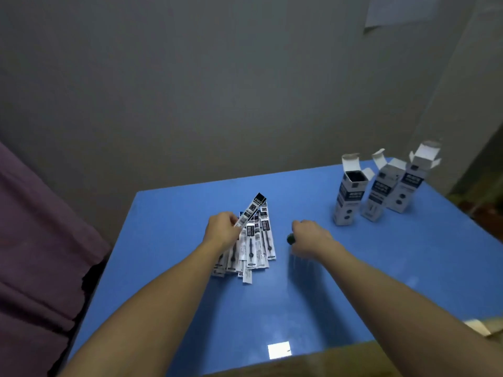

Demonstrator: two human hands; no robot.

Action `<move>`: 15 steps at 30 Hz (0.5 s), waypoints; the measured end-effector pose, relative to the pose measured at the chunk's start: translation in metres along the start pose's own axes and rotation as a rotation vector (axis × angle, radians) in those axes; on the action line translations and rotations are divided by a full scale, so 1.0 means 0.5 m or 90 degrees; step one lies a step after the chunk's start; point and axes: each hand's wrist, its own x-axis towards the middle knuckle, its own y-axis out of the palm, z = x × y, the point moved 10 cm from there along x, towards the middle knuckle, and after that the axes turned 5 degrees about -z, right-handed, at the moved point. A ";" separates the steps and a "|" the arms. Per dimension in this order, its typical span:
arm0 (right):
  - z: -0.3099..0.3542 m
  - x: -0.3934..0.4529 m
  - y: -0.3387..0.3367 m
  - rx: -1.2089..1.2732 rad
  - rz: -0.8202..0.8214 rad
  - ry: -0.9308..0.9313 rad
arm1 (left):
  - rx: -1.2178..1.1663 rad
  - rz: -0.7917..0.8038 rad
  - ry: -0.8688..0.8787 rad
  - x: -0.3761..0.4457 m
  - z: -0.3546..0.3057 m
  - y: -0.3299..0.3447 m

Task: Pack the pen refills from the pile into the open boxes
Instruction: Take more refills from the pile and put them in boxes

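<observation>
The left hand (221,229) pinches one refill (250,210), tipped up and pointing toward the open boxes (349,197) far right. The pile (253,246) lies under it. The right hand (307,236), nearer the boxes, curls around something small and dark.

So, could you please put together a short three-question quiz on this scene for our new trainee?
1. True or false: the left hand holds a packaged pen refill lifted off the pile.
2. How many open boxes stand on the blue table?
A. two
B. three
C. five
3. Fill in: the right hand is curled round a small ____ object.

Key: 1 true; 2 B; 3 dark (what it is cannot be told).
</observation>
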 end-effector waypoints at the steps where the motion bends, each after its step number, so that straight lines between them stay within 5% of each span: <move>1: -0.023 -0.010 -0.004 0.005 -0.002 0.014 | 0.002 0.008 0.013 -0.002 -0.022 0.011; 15: -0.361 -0.110 -0.046 0.044 -0.015 0.107 | 0.045 0.011 0.062 -0.045 -0.275 0.138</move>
